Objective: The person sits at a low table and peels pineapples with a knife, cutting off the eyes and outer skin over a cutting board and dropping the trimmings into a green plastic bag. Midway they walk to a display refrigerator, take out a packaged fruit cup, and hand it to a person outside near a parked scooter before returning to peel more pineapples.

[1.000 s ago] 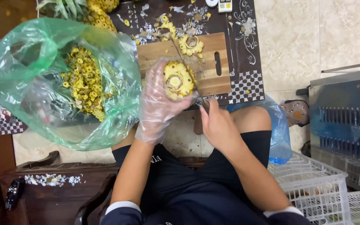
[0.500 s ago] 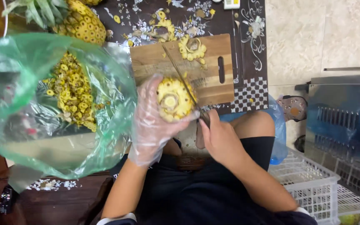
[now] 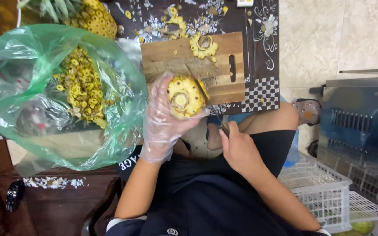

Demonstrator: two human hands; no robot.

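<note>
My left hand (image 3: 165,120), in a clear plastic glove, grips a peeled yellow pineapple (image 3: 184,96) held end-on in front of a wooden cutting board (image 3: 189,59). My bare right hand (image 3: 237,146) is closed on a knife handle, and the knife blade (image 3: 197,81) lies against the pineapple's right side. A cut pineapple slice (image 3: 204,45) and scraps of peel lie on the board.
A green plastic bag (image 3: 36,87) full of pineapple peelings sits open at the left. An unpeeled pineapple (image 3: 90,15) lies at the top left. A white plastic crate (image 3: 324,192) and a metal appliance (image 3: 364,122) stand at the right.
The pineapple and both hands sit lower relative to the board, and the knife blade has shifted along the pineapple's right side. The view has also drifted.
</note>
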